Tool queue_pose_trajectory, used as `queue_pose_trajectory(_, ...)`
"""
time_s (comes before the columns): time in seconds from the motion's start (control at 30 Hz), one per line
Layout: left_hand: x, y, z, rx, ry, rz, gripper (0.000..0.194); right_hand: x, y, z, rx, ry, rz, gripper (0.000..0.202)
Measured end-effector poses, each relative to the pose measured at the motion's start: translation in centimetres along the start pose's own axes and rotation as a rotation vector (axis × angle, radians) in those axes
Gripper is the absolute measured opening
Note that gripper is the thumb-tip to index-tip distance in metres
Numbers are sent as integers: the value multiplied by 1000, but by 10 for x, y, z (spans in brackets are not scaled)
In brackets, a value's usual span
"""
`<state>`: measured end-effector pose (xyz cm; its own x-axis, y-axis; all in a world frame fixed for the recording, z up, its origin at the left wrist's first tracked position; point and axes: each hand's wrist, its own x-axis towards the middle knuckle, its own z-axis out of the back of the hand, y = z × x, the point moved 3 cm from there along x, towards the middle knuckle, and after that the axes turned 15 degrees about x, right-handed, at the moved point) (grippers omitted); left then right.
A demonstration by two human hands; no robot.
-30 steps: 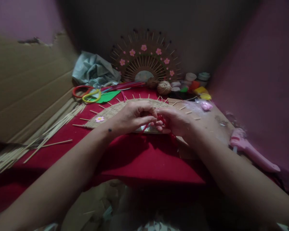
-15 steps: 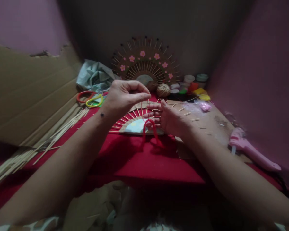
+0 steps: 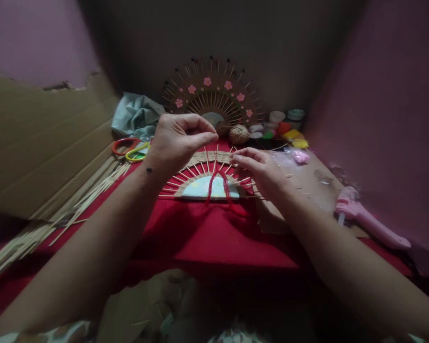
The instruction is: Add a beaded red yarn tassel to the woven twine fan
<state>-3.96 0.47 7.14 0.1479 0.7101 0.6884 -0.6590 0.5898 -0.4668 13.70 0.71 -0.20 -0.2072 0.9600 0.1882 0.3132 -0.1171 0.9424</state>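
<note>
My left hand (image 3: 188, 138) is raised in a pinch, with thumb and forefinger closed on red yarn (image 3: 227, 186). Below the pinch the bundle hangs folded over, its two red tails draping down in front of a half-round fan (image 3: 209, 188). That fan has thin sticks spreading from a pale fabric centre with a woven rim, and a woven band crosses the sticks higher up. To the right of the yarn, my right hand (image 3: 259, 169) hovers with fingers loosely bent and apart, nothing visible in them. Part of the fan's right side is hidden behind it.
A finished-looking fan with pink flowers (image 3: 207, 82) stands at the back beside a twine ball (image 3: 239, 135). Scissors (image 3: 137, 151), thin sticks (image 3: 71, 209) and cardboard (image 3: 39, 143) are on the left. A pink glue gun (image 3: 372, 219) lies right on the red cloth (image 3: 200, 243).
My right hand has drawn back to the right from the yarn and turned over, fingers now bent. The left hand keeps its pinch, and the yarn bundle hangs free.
</note>
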Motion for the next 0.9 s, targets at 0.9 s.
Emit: queue_pose_trajectory(0.9, 18, -33, 14, 82, -137, 67, 9, -34, 8, -31, -272, 132, -49, 23)
